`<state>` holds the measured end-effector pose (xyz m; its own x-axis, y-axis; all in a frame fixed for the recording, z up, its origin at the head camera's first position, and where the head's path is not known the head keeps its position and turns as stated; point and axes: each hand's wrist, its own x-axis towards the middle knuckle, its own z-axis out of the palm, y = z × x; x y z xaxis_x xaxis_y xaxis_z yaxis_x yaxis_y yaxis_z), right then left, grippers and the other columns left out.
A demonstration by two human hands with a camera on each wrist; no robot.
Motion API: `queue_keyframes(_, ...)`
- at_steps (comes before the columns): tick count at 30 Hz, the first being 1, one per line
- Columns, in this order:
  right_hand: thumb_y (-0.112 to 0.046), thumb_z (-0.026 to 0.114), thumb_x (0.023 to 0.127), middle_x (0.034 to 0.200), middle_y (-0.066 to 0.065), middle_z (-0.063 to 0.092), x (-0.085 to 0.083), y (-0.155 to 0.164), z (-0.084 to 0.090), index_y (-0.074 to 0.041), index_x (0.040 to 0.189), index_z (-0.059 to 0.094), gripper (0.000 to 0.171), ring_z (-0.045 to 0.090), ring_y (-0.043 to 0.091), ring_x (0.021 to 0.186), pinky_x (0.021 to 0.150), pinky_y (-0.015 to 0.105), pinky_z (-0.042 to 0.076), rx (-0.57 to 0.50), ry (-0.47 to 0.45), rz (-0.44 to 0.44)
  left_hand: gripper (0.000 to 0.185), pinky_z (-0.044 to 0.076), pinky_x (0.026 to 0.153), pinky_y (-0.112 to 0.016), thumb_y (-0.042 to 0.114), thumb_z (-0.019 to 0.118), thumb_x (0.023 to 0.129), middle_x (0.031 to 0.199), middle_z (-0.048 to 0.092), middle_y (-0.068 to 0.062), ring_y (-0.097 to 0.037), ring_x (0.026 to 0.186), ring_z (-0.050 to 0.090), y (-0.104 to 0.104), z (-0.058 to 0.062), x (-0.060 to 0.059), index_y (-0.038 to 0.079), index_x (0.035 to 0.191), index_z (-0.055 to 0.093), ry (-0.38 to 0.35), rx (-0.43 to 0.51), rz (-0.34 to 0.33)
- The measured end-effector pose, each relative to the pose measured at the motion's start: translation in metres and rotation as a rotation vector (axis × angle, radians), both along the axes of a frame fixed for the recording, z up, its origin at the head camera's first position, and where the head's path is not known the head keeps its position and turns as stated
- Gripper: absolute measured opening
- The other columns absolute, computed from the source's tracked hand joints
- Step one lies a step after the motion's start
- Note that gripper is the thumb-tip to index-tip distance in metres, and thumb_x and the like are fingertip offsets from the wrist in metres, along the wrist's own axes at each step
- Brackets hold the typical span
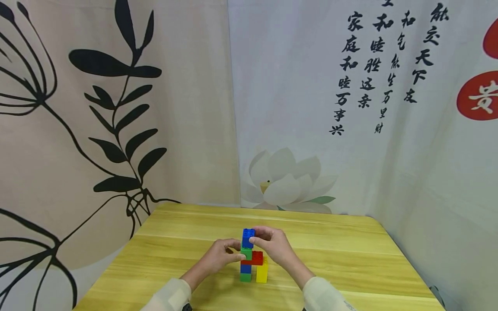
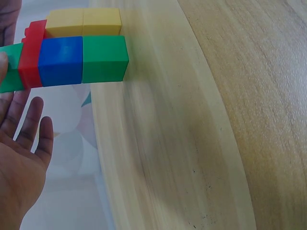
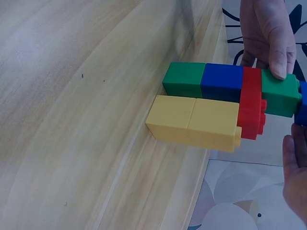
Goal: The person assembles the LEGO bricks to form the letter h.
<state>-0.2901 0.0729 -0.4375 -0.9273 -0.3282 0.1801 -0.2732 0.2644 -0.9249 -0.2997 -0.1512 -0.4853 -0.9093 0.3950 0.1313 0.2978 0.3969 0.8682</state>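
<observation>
A small tower of toy building blocks stands on the table. Its left column has a green block (image 2: pixel 104 59) at the bottom and a blue block (image 2: pixel 61 61) over it. Two stacked yellow blocks (image 3: pixel 192 122) form the right column, and a red block (image 1: pixel 256 258) bridges both columns. On the red block's left end sits an upper green block (image 1: pixel 247 253), which my left hand (image 1: pixel 221 258) pinches between thumb and fingers. My right hand (image 1: pixel 275 245) holds another blue block (image 1: pixel 248 238) at the upper green block's top; whether it is fully seated, I cannot tell.
The wooden table (image 1: pixel 334 250) extends around the tower on every side. Behind it hangs a cloth backdrop (image 1: pixel 280 108) with printed plants, a lotus and writing. The table's far edge lies beyond the hands.
</observation>
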Motion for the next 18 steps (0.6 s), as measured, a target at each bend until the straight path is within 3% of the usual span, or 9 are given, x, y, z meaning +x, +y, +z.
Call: queue_keyframes(18,-0.040,0.070,0.090,0.116,0.007,0.072,-0.0022,-0.0021,-0.0018,-0.013,0.124,0.067,0.043,0.068,0.020,0.104,0.093,0.040,0.056,0.034,-0.002,0.028,0.028,0.049,0.084,-0.028,0.041,0.071,0.089,0.109,0.072,0.002,-0.019,0.104,0.059,0.0003,-0.0006,-0.0014,0.022,0.109,0.073,-0.011,0.004,-0.014)
